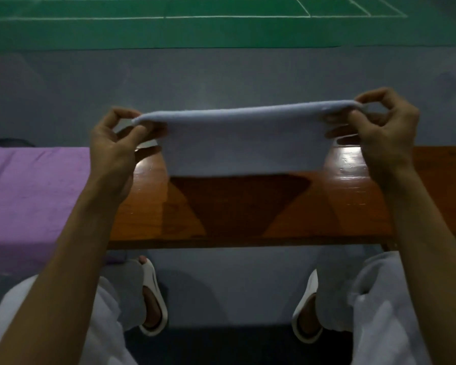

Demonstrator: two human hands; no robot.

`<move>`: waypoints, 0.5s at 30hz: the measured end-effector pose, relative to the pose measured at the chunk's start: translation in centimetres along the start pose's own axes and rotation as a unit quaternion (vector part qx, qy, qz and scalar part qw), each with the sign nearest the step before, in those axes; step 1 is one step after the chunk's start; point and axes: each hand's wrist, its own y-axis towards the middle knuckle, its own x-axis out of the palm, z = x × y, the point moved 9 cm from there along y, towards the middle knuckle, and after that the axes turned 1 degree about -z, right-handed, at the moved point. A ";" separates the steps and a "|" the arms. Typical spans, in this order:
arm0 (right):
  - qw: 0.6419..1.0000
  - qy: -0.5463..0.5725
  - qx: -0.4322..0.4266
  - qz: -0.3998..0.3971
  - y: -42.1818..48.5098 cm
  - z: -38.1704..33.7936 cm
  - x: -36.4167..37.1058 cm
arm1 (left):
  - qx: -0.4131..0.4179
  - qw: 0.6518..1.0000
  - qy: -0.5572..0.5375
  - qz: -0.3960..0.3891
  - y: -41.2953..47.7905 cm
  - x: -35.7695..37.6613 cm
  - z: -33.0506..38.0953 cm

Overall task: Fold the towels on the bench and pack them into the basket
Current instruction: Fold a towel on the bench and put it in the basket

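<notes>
A pale blue towel (244,143) hangs folded over in the air above the wooden bench (353,196), its lower edge just over the bench top. My left hand (113,154) pinches its left top corner between thumb and fingers. My right hand (382,133) pinches the right top corner the same way, so the top edge is stretched level between them. A purple towel (32,196) lies spread over the left end of the bench and droops over its near edge. No basket is in view.
The bench runs across the middle of the view with grey floor beyond it and a green court with white lines further back. My feet in white slides (153,299) stand on the floor in front of the bench. A dark rounded shape (8,142) peeks behind the purple towel.
</notes>
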 end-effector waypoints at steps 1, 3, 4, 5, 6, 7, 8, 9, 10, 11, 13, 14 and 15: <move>0.999 0.039 0.005 -0.014 -0.2 -0.2 0.1 | -0.006 1.000 -0.003 0.004 -0.1 -0.5 0.0; 0.995 0.080 0.037 -0.041 -0.9 0.6 0.1 | -0.048 0.999 0.021 0.003 -0.7 -1.6 -1.0; 0.993 0.085 0.069 -0.051 -1.6 1.7 0.2 | -0.079 0.995 0.055 -0.007 -1.2 -2.0 -2.0; 0.991 0.072 0.101 -0.056 -2.3 3.0 0.3 | -0.109 0.987 0.112 -0.024 -1.6 -2.5 -3.2; 0.990 0.029 0.123 -0.066 -3.1 4.1 0.4 | -0.138 0.972 0.184 -0.048 -2.1 -2.7 -4.3; 0.985 -0.031 0.139 -0.093 -3.8 5.3 0.7 | -0.166 0.951 0.248 -0.077 -2.6 -2.9 -5.5; 0.974 -0.093 0.156 -0.134 -4.5 6.3 1.1 | -0.198 0.930 0.290 -0.110 -3.3 -2.9 -6.7; 0.957 -0.139 0.185 -0.177 -5.4 7.5 1.5 | -0.230 0.907 0.320 -0.145 -4.0 -2.7 -7.7; 0.936 -0.167 0.225 -0.213 -6.2 8.6 1.7 | -0.256 0.884 0.345 -0.183 -4.8 -2.4 -8.5; 0.914 -0.188 0.267 -0.241 -6.9 9.6 1.8 | -0.276 0.863 0.365 -0.217 -5.4 -2.2 -9.0; 0.864 -0.240 0.328 -0.297 -8.0 10.9 1.7 | -0.300 0.833 0.387 -0.259 -6.1 -2.1 -9.5; 0.840 -0.263 0.350 -0.320 -8.4 11.4 1.5 | -0.309 0.825 0.392 -0.266 -6.3 -2.2 -9.4; 0.822 -0.279 0.368 -0.334 -8.6 11.7 1.3 | -0.316 0.820 0.397 -0.266 -6.3 -2.4 -9.3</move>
